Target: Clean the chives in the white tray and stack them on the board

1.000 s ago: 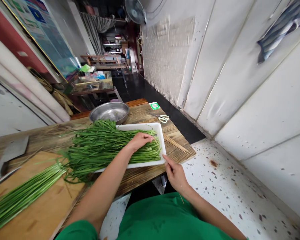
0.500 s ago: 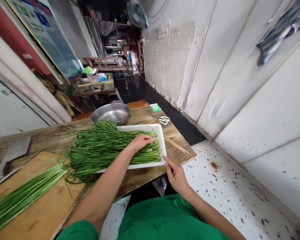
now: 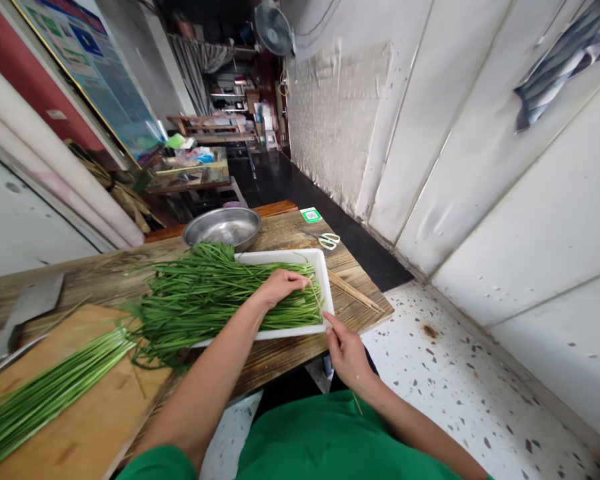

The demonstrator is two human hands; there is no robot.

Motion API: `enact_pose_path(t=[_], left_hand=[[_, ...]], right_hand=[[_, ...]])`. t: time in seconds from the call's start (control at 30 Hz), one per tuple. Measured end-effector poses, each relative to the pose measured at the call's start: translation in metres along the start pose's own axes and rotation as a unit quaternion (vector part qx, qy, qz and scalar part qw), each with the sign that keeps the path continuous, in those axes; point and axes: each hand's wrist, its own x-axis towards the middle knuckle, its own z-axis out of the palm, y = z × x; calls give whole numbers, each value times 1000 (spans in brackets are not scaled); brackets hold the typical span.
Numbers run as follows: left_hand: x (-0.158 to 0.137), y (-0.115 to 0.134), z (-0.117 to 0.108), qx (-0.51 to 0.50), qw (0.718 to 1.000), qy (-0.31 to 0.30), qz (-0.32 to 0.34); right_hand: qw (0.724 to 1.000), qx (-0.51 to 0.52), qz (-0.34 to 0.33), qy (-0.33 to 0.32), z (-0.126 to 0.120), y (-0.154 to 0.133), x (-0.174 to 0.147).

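While the left hand [image 3: 283, 288] and right hand [image 3: 349, 352], apart, pinch one straw [image 3: 316, 297] — light, even tension should keep it straight.

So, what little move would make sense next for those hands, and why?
Perhaps slide the right hand along the thin strip toward its loose tail. The left hand pinches the strip above the greens, while the right grips it farther along, with the tail hanging below; that might bring more of its length under control.
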Motion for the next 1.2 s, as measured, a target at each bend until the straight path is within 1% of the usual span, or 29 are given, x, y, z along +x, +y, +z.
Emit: enact_pose_path(t=[0.13, 0.2, 0.23, 0.3, 0.37, 0.43, 0.5, 0.6, 0.63, 0.67, 0.77, 0.9, 0.97, 1.03, 1.1, 1.17, 1.2], left_hand=[[-3, 2, 0, 6, 1000, -9, 2], [-5, 5, 3, 20, 1000, -23, 1], [-7, 6, 5, 27, 999, -38, 3], [-10, 11, 10, 39, 995, -85, 22], [-12, 15, 13, 46, 989, -132, 58], [-13, 17, 12, 63, 981, -153, 99], [-12, 17, 6, 97, 979, -130, 126], [-8, 16, -5, 162, 976, -64, 132], [-6, 16, -7, 183, 972, -59, 134], [-4, 16, -8, 203, 967, -66, 137], [2, 19, -4, 249, 948, -132, 148], [6, 24, 9, 264, 921, -239, 159], [8, 26, 13, 277, 912, -262, 150], [9, 29, 14, 288, 911, -260, 141], [10, 30, 12, 282, 912, -259, 149], [12, 30, 8, 251, 925, -237, 159], [14, 28, 6, 228, 937, -214, 154]], right_hand=[[1000, -9, 0, 5, 2, -3, 3], [1000, -9, 2, 16, 1, -4, 7], [1000, -8, 5, 22, 0, -4, 10], [999, -9, 14, 29, -2, -6, 17], [999, -12, 19, 31, -5, -7, 25], [999, -6, 18, 30, -6, -6, 31], [999, 10, 17, 33, -7, -3, 33], [998, 42, 21, 38, -6, 3, 30], [998, 53, 22, 37, -6, 4, 27], [997, 63, 24, 36, -6, 5, 24], [996, 81, 30, 33, -6, 5, 13], [996, 82, 23, 26, -4, 4, 1], [996, 79, 11, 27, -3, 5, -4], [997, 71, 2, 26, -3, 6, -7], [998, 64, 0, 25, -4, 7, -10], [998, 57, 1, 25, -6, 7, -11], [998, 54, 2, 27, -6, 7, -12]])
